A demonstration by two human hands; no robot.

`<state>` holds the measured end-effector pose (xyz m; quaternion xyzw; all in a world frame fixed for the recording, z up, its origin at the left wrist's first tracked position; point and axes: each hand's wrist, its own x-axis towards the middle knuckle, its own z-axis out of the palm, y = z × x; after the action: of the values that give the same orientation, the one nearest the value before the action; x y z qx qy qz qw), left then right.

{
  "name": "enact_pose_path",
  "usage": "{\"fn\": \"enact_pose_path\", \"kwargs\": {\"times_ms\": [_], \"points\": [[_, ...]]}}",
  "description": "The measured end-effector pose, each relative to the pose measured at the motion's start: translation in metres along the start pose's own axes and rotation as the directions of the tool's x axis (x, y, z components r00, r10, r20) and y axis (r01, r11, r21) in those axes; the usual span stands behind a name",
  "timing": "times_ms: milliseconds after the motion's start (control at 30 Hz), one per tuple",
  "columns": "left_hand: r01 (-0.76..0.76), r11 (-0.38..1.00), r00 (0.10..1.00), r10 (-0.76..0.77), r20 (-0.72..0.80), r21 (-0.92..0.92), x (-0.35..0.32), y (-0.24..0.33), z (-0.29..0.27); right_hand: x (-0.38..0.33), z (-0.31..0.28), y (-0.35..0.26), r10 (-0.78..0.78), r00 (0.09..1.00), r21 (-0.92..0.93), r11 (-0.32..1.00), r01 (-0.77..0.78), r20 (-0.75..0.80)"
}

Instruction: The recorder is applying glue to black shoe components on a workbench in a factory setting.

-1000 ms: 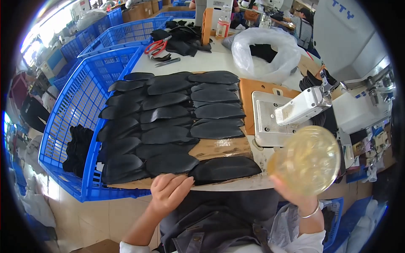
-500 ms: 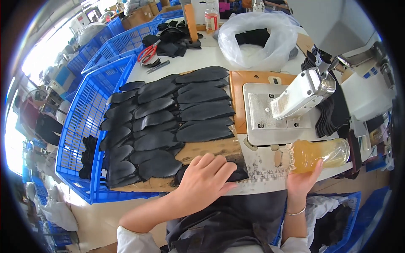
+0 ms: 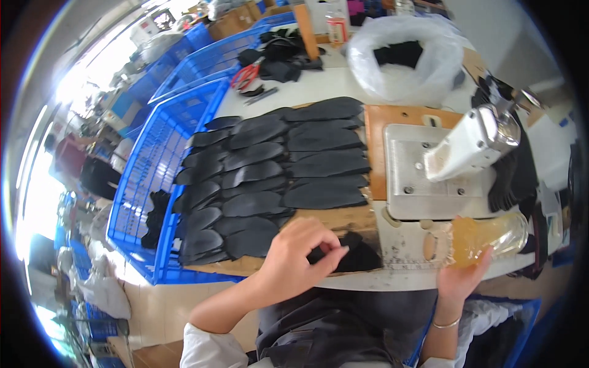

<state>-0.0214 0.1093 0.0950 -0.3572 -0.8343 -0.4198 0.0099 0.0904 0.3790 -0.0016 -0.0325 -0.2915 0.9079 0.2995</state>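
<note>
Over the near edge of the board, my left hand (image 3: 299,253) is closed, its thumb and fingers pinched together at a small black piece (image 3: 361,256). The fingers partly hide that piece. My right hand (image 3: 461,279) grips from below a clear jar (image 3: 491,238) with yellowish, glue-like contents. The jar is tipped on its side, with its crusted mouth toward the left. Overlapping rows of black, leather-like pieces (image 3: 254,153) lie on the brown board (image 3: 331,216) beyond my left hand.
A white machine arm (image 3: 466,141) stands over a metal plate (image 3: 397,199) on the right. Blue crates (image 3: 165,147) line the left side. Red-handled scissors (image 3: 246,75), dark scraps (image 3: 282,52) and a clear plastic bag (image 3: 405,89) are at the back.
The whole view has shifted, moving the scene rightward. My left fingers have gone from lying over the black piece to a pinch. My right hand still holds the jar.
</note>
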Motion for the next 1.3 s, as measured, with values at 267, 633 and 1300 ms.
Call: {"fn": "enact_pose_path", "kwargs": {"times_ms": [267,633,1300], "points": [[0.119,0.934,0.654,-0.329,-0.681,-0.338,-0.01,-0.039,-0.093,0.0,-0.007,-0.003,0.01,0.999,0.016,1.0,-0.01,-0.044],[0.172,0.867,0.95,-0.02,-0.313,0.468,0.001,-0.114,-0.06,0.001,-0.014,-0.006,0.023,1.0,0.127,0.992,-0.023,-0.004],[-0.187,0.886,0.812,0.383,-0.44,0.424,-0.072,-0.063,-0.064,-0.016,0.019,-0.002,-0.095,0.995,-0.328,0.94,0.089,-0.001]]}}
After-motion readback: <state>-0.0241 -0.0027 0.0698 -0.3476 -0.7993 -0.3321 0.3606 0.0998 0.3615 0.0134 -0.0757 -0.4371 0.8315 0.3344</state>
